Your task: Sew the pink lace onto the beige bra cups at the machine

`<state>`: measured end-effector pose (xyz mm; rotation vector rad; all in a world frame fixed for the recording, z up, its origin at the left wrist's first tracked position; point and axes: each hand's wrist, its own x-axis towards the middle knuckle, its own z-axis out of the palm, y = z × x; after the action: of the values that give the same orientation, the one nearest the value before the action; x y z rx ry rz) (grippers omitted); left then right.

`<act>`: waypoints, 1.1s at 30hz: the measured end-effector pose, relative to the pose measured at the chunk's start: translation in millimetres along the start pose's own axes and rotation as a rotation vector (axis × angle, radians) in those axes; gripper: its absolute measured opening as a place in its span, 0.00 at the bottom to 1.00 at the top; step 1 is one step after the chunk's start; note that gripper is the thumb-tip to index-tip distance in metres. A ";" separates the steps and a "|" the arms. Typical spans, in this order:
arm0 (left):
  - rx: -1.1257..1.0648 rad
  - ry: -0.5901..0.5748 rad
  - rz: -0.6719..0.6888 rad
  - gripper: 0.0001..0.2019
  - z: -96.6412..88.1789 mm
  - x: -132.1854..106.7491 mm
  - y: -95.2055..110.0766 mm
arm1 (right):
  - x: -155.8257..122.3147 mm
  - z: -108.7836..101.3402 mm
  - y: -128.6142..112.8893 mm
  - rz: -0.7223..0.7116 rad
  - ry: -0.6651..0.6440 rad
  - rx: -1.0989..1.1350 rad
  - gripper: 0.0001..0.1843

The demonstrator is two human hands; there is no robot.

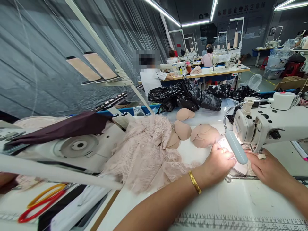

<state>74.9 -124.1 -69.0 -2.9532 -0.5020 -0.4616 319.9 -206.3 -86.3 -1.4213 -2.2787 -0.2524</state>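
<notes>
My left hand, with a gold bangle on the wrist, rests on a pale piece of fabric under the head of a white sewing machine; its fingers are curled down on the fabric. My right hand lies beside it on the same piece, fingers pressed together near the needle area, partly hidden by the machine's lamp. A heap of pink lace lies just left of my left hand.
Several beige bra cups lie behind the lace. Black plastic bags sit further back. Red and yellow scissors lie at the lower left beside another machine. A ruler strip edges the table. People sew at far tables.
</notes>
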 end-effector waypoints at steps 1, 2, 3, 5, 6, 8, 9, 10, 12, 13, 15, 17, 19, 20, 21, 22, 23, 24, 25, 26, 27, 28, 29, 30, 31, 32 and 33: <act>-0.002 0.004 -0.005 0.08 0.1 0.2 0.2 | -1.2 0.0 0.8 0.015 0.025 -0.006 0.21; -0.002 0.004 -0.007 0.08 0.1 0.5 0.4 | -2.1 0.3 1.7 0.022 0.048 -0.008 0.19; -0.001 0.002 -0.009 0.07 -0.1 0.8 0.5 | -2.7 0.8 2.5 0.022 0.063 -0.005 0.17; 0.003 -0.006 -0.009 0.07 -0.6 1.7 0.7 | -2.7 2.2 4.0 0.002 0.082 0.001 0.16; 0.003 -0.009 -0.008 0.07 -0.7 2.0 0.8 | -2.3 3.0 4.5 -0.007 0.087 0.003 0.16; -0.004 0.001 -0.005 0.08 -0.6 2.2 1.4 | -0.9 3.7 4.7 0.000 0.090 0.013 0.15; -0.007 0.014 -0.005 0.08 -0.2 2.1 1.9 | -0.1 3.4 4.3 0.015 0.095 0.022 0.15; -0.009 0.029 -0.006 0.09 0.4 1.8 2.5 | 0.8 2.8 3.6 0.033 0.098 0.033 0.14; -0.008 0.054 -0.006 0.09 1.9 1.0 3.7 | 2.3 0.9 1.5 0.061 0.103 0.046 0.13; -0.006 0.063 -0.005 0.09 2.7 0.5 4.4 | 2.9 -0.2 0.4 0.068 0.105 0.048 0.13; -0.004 0.081 -0.004 0.08 4.1 0.0 5.3 | 3.4 -1.7 -1.7 0.076 0.112 0.046 0.13; -0.007 0.102 -0.005 0.09 4.6 0.0 5.5 | 3.1 -1.8 -2.8 0.067 0.130 0.041 0.13; -0.014 0.107 -0.010 0.09 3.9 0.7 4.8 | 1.9 -0.8 -2.8 0.053 0.139 0.032 0.13; -0.018 0.100 -0.012 0.09 3.1 1.1 4.3 | 0.9 -0.2 -2.4 0.046 0.133 0.025 0.14; -0.022 0.091 -0.014 0.09 2.1 1.5 3.9 | -0.1 0.3 -1.9 0.042 0.122 0.016 0.15; -0.024 0.079 -0.016 0.09 0.8 1.7 3.8 | -1.3 0.4 -1.3 0.038 0.106 0.011 0.16; -0.025 0.066 -0.019 0.08 -0.7 1.6 4.3 | -2.5 0.1 -0.8 0.030 0.082 0.015 0.17; -0.025 0.056 -0.018 0.07 -2.3 1.1 5.7 | -3.7 -0.7 -0.4 0.012 0.046 0.031 0.17; -0.027 0.053 -0.017 0.06 -4.0 0.2 7.9 | -4.8 -1.9 -0.2 -0.010 0.002 0.058 0.17; -0.033 0.052 -0.012 0.05 -5.8 -1.1 10.9 | -5.7 -3.4 -0.3 -0.033 -0.051 0.095 0.17; -0.040 0.053 -0.005 0.06 -7.6 -2.7 14.6 | -6.5 -4.9 -0.7 -0.054 -0.109 0.137 0.17; -0.048 0.055 0.005 0.07 -9.4 -4.3 18.6 | -7.2 -6.4 -1.3 -0.067 -0.159 0.175 0.18; -0.055 0.058 0.014 0.07 -10.9 -5.8 22.5 | -7.7 -7.6 -1.9 -0.074 -0.195 0.206 0.18; -0.060 0.060 0.021 0.07 -12.2 -7.0 25.7 | -7.9 -8.4 -2.5 -0.073 -0.212 0.227 0.19; -0.063 0.062 0.025 0.07 -13.1 -7.7 28.0 | -8.0 -8.8 -3.1 -0.070 -0.218 0.241 0.19; -0.066 0.067 0.026 0.07 -13.6 -8.0 29.2 | -7.8 -8.8 -3.4 -0.067 -0.218 0.252 0.19; -0.069 0.073 0.024 0.07 -13.6 -7.8 29.2 | -7.4 -8.5 -3.6 -0.065 -0.215 0.258 0.19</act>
<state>74.0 -156.0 -60.3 -2.9910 -0.4514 -0.5931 321.8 -217.1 -81.9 -1.2949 -2.4259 0.1783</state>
